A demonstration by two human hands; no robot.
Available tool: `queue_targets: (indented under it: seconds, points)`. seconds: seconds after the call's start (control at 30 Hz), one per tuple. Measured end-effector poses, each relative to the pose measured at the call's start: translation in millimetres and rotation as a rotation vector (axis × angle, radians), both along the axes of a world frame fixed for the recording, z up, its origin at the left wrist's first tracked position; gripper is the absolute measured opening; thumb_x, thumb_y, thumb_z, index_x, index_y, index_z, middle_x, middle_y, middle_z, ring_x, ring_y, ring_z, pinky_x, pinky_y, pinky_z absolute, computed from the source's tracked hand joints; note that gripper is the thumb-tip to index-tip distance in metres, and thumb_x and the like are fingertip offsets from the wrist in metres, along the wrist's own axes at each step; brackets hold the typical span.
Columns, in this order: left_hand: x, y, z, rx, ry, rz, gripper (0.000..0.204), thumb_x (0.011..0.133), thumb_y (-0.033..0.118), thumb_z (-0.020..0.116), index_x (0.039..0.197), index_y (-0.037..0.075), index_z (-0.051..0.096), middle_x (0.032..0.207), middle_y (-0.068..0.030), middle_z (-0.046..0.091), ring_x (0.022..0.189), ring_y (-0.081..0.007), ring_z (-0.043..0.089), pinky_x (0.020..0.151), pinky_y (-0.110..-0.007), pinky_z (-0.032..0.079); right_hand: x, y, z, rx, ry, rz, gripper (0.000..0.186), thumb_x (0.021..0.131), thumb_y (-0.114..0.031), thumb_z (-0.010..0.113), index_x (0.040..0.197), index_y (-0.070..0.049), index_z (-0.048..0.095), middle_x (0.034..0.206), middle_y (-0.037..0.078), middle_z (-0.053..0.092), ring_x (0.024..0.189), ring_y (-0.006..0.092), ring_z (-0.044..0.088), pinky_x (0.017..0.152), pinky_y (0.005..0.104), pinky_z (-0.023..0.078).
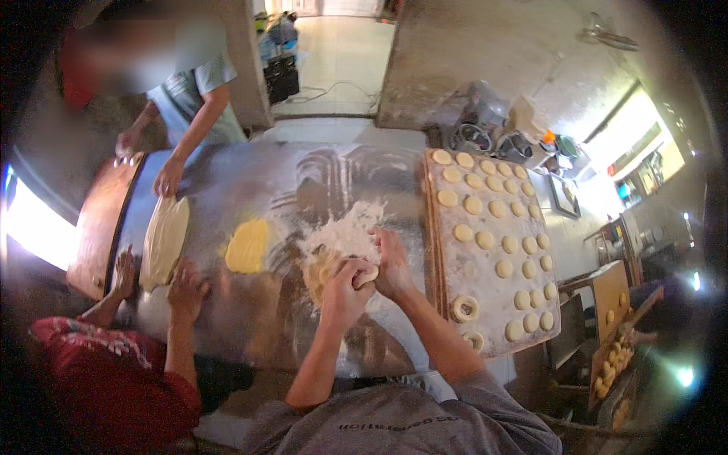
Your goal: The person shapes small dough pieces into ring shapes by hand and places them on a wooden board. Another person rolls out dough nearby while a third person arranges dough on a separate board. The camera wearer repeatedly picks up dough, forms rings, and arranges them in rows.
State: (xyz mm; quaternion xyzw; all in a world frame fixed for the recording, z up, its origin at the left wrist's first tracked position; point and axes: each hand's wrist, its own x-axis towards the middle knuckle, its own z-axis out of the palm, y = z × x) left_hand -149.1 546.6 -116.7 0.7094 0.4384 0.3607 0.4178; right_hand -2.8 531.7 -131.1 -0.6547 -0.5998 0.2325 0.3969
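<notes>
My left hand point(349, 284) is closed on a small pale piece of dough point(365, 277) over a pile of flour point(349, 227) with yellowish dough crumbs beneath it. My right hand point(390, 265) is beside that piece, fingers apart and slightly bent. To the left lies a flattened yellow mass point(246, 246) on the metal table point(288, 334). On my right, a floured wooden board point(470, 280) carries several round dough pieces point(497, 208) and ring-shaped ones point(464, 308) near its lower left.
Two co-workers, one across point(189, 98) and one at left point(114, 371), handle a long dough sheet point(163, 243) beside a wooden board point(97, 227). Containers point(516, 144) stand behind my board. At lower right is another dough-laden board point(610, 356). A doorway point(334, 53) is behind the table.
</notes>
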Motion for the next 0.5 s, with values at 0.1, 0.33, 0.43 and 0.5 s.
queue_targets:
  seconds: [0.1,0.33,0.43,0.5]
  points:
    - [18.4,5.8,-17.8,0.229,-0.080,0.123,0.037,0.079,-0.007,0.056,0.114,0.004,0.052,0.095,-0.0131,0.054,0.090,-0.0301,0.054,0.081,-0.039,0.046,7.9,-6.2,6.9,-0.145,0.728,0.113,0.057,0.080,-0.010,0.067,0.131,-0.005,0.043,0.096,0.006,0.056,0.091,0.0173,0.054,0.083,0.0312,0.044]
    - [32.6,-16.8,-22.6,-0.271,-0.944,-0.179,0.044,0.084,-0.008,0.052,0.125,0.004,0.040,0.085,-0.0064,0.050,0.077,-0.0153,0.051,0.067,-0.030,0.043,31.5,-39.1,12.5,-0.142,1.349,0.120,0.048,0.098,-0.045,0.044,0.128,-0.008,0.048,0.082,0.004,0.063,0.083,0.0155,0.059,0.078,0.0299,0.044]
    - [35.9,-14.9,-22.3,-0.243,-0.825,-0.255,0.031,0.098,0.026,0.046,0.121,0.006,0.046,0.069,-0.0011,0.047,0.063,-0.0104,0.046,0.057,-0.025,0.037,18.1,-46.3,40.7,-0.115,0.398,0.107,0.053,0.099,-0.048,0.041,0.136,-0.011,0.038,0.075,0.003,0.058,0.074,0.0129,0.056,0.070,0.0276,0.044]
    - [40.3,-19.5,-29.6,-0.265,-0.436,-0.098,0.041,0.101,0.041,0.038,0.118,0.006,0.050,0.065,0.0006,0.045,0.057,-0.0095,0.043,0.053,-0.026,0.036,18.2,-53.5,41.2,-0.119,0.661,0.112,0.058,0.099,-0.050,0.041,0.142,-0.013,0.033,0.067,-0.001,0.050,0.066,0.0097,0.052,0.062,0.0246,0.043]
